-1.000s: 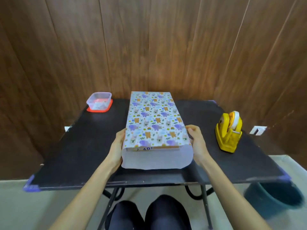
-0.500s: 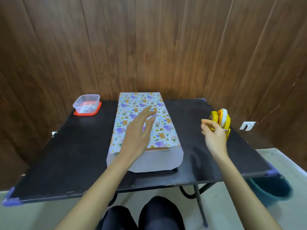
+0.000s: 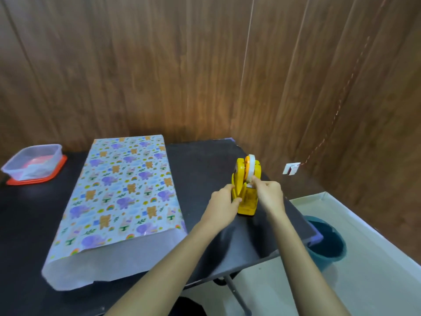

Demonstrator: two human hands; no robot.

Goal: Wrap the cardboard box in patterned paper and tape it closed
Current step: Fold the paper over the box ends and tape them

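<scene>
1. Person's legs (image 3: 189,307): dark trousers, at the lower edge under the bench.
2. Bench (image 3: 29,224): black top on metal legs, with a purple guard (image 3: 318,237) on the near right corner.
3. Patterned paper (image 3: 127,185): animal print on pale blue. It lies lengthwise on the bench's left half, over a long box shape that runs from the near edge to the wall. The near end overhangs as a plain white flap (image 3: 109,263), open and untaped. The cardboard box itself is hidden beneath.
4. Left hand (image 3: 222,205): well right of the paper, with fingers (image 3: 228,188) and thumb curled round the left side of the tape dispenser, gripping it.
5. Tape dispenser (image 3: 247,202): yellow, upright near the bench's right edge, carrying a white tape roll (image 3: 251,167) on top.
6. Right hand (image 3: 270,193): fingers (image 3: 258,182) curled and pinching at the dispenser's cutter, just under the roll. Whether they hold the tape's end is too small to tell.
7. Bucket (image 3: 325,245): teal, on the floor past the bench's right corner.
8. Plastic container (image 3: 34,164): clear, on an orange lid, at the far left of the bench.
9. Wall socket (image 3: 291,168): white, low on the wood-panelled wall (image 3: 182,65).
</scene>
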